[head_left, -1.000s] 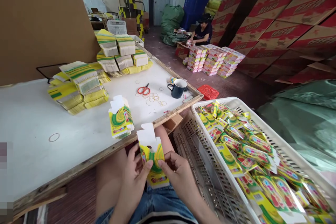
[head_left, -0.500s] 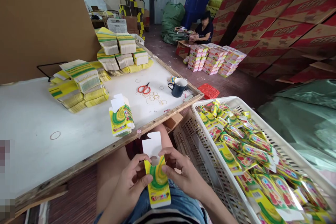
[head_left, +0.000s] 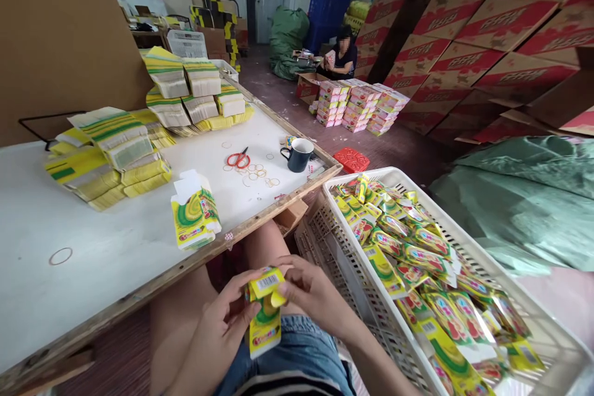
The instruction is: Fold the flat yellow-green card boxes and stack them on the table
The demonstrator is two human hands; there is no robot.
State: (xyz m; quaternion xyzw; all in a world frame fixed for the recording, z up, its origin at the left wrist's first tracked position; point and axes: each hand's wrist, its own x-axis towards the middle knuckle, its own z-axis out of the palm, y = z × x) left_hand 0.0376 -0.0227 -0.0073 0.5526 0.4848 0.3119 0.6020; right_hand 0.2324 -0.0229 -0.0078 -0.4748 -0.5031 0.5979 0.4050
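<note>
A small yellow-green carton (head_left: 265, 328) is held upright above the lap, its barcode flap folded down over the front. My left hand (head_left: 227, 315) grips the carton's left side between thumb and fingers. At its upper right, my right hand (head_left: 309, 291) pinches the flap, thumb against the yellow tab. On the table edge in front lies a small stack of flattened yellow-green cartons (head_left: 195, 213) with white flaps. To the right, a white plastic crate (head_left: 331, 232) holds many filled yellow-green packs (head_left: 429, 257).
On the white table (head_left: 106, 247) are bundled cartons (head_left: 120, 142), red scissors (head_left: 238, 159), rubber bands (head_left: 255, 173) and a dark mug (head_left: 299, 154). Beyond, a person (head_left: 343, 59) sits behind pink boxes (head_left: 355, 105). A red stool (head_left: 351, 161) stands near the crate.
The white top flap, standing up before, is now folded down with its barcode side showing. Both hands stay on the carton. The view has shifted right; the seated person raised a pink item.
</note>
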